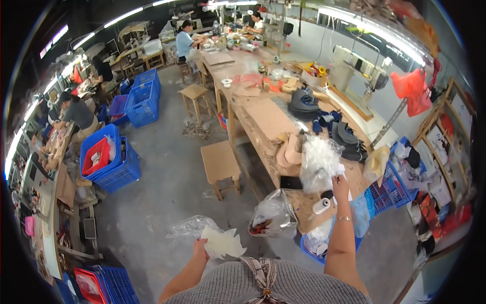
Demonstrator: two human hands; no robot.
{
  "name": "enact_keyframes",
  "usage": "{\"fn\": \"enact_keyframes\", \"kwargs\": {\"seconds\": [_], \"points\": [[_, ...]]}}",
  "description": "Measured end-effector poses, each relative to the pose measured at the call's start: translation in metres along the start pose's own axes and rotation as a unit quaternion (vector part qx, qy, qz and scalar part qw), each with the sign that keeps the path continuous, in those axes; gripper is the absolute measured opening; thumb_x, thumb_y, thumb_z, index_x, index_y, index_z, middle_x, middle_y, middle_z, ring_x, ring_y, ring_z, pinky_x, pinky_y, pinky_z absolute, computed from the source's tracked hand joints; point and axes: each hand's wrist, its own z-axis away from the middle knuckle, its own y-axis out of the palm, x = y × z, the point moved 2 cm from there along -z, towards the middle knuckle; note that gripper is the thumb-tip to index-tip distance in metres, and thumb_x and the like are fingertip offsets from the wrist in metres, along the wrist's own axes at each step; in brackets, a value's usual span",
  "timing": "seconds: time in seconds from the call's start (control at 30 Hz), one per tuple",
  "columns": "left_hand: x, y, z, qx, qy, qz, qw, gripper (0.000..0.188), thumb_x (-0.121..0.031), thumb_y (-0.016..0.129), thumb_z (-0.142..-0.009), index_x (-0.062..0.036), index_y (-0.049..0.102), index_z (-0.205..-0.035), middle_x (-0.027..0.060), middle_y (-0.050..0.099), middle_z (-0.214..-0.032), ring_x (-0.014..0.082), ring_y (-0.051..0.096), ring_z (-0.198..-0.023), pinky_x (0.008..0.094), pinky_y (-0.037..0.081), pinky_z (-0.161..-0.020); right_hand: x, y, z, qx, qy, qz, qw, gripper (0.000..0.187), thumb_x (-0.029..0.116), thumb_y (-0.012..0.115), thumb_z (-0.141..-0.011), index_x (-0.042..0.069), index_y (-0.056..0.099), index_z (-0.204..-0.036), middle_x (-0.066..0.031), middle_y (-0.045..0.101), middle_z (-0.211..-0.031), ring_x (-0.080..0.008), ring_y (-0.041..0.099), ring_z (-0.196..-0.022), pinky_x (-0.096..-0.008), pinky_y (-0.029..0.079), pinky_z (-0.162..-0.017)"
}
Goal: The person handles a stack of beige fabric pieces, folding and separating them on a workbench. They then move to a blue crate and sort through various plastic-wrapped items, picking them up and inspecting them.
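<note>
My left hand (200, 249) is closed on the edge of cream, jagged-edged cut sheets (223, 242), held low in front of me. A clear plastic bag (195, 226) spreads just beyond them; whether this hand holds it too I cannot tell. My right hand (340, 186) reaches to the near end of the long worktable (314, 223), fingers drawn together at a white sheet (343, 171). What lies between those fingers is too small to make out. Beside that hand are a bundle of clear plastic bags (320, 159), a white thread spool (321, 205) and a dark phone (291, 183).
Dark curved pieces (347, 139) and tan sheets (271, 119) lie farther along the table. A filled plastic bag (273, 215) hangs at its near corner. Wooden stools (220, 161) and blue crates (144, 99) stand on the floor. Several people sit working farther off.
</note>
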Motion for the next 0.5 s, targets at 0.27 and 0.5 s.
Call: {"fn": "enact_keyframes", "kwargs": {"seconds": [0.27,0.5], "points": [[-0.114,0.069,-0.037,0.046,0.003,-0.003,0.999,0.033,-0.009,0.054,-0.079,-0.0049,0.044,-0.110,0.0140,0.055,-0.103,0.0287,0.059,-0.093,0.0411,0.052,-0.076,0.067,0.046,0.087,-0.129,0.036,-0.138,0.981,0.013,0.012,0.059,-0.083,0.001,0.057,-0.078,-0.0097,0.055,-0.062,-0.0162,0.054,-0.059,-0.0294,0.042,-0.056],[-0.191,0.114,-0.177,0.072,0.001,-0.017,0.997,0.040,-0.011,0.055,-0.079,-0.0052,0.042,-0.116,0.0145,0.054,-0.109,0.0284,0.059,-0.096,0.0416,0.052,-0.078,0.124,0.220,0.110,0.127,-0.092,-0.026,0.987,0.006,0.008,0.062,-0.075,0.006,0.060,-0.081,-0.0152,0.060,-0.072,-0.0315,0.058,-0.065,-0.0376,0.047,-0.059]]}}
